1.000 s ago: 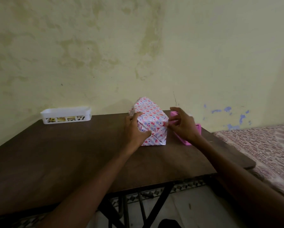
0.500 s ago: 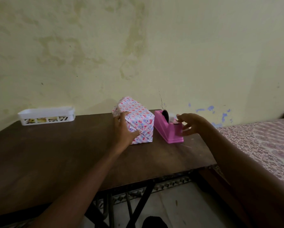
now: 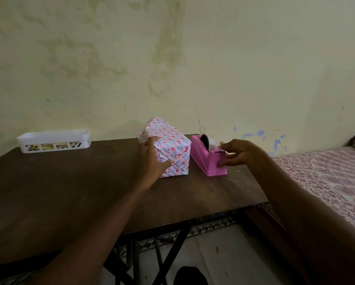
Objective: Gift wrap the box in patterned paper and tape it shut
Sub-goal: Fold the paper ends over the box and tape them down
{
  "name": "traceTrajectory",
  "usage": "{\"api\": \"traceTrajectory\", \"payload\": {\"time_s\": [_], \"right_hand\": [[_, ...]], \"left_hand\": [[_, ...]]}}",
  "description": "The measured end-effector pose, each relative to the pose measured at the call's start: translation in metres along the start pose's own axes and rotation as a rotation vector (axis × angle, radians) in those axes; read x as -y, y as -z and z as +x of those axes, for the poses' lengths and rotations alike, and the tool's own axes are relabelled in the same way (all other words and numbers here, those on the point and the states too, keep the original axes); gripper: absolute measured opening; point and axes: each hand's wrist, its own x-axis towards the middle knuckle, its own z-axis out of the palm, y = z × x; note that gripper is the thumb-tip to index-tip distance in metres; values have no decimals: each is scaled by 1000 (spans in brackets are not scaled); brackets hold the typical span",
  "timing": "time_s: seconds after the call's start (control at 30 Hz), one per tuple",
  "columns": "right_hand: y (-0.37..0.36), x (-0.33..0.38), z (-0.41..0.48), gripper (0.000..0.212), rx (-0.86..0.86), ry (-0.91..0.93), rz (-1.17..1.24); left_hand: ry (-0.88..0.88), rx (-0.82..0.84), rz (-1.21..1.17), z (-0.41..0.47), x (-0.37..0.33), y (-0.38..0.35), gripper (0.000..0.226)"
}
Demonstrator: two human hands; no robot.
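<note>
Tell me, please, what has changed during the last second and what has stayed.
The right hand left the folded end of the wrapped box and moved right to the pink tape dispenser, whose front end its fingers now touch. The left hand keeps holding the box; box, dispenser and white basket stayed put on the table.

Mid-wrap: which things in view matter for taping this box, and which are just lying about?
In the job: wrapped box, held by the left hand; pink tape dispenser, right hand at its cutter end.
Lying about: white basket by the wall; patterned bedspread.
</note>
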Motion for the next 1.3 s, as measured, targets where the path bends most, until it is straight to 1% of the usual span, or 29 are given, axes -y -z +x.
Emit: {"api": "traceTrajectory", "payload": {"time_s": [0.03,0.13,0.2,0.27,0.37,0.43,0.5,0.6,0.7,0.77,0.9,1.0,1.07,1.13,1.2,1.3], "right_hand": [[1,-4,0,9,11,27,33],[5,-16,5,25,27,65,118],[7,-25,8,30,35,88,160],[9,-34,10,30,35,124,193],[10,-45,14,20,21,189,174],[10,-50,20,17,-63,256,42],[9,-51,27,21,-232,347,-229],[3,-44,31,16,-428,501,-591],[-1,-38,31,14,-511,610,-778],[-3,-35,28,15,-533,623,-827],[-3,-35,24,14,-537,582,-877],[3,-51,19,13,-526,551,-891],[3,-62,12,13,-549,607,-875],[-2,-68,2,18,-555,694,-848],[-10,-70,-10,16,-446,725,-734],[-31,-77,-23,11,-215,691,-446]], "left_hand": [[1,2,-7,0,0,0,87],[4,7,6,0,-2,1,88],[23,20,26,0,-2,2,90],[36,27,38,1,-3,1,91],[46,29,44,1,-4,1,92],[51,26,55,2,-4,0,92],[53,34,56,2,-3,-1,92],[58,46,72,4,-3,0,94],[64,54,74,5,-3,1,94],[52,47,73,4,-4,2,92],[49,43,55,3,-6,4,89],[38,39,56,3,-6,4,88],[33,30,59,4,-6,5,87],[28,31,49,5,-5,5,88],[18,35,41,6,-5,6,88],[19,37,40,3,-3,6,87]]}}
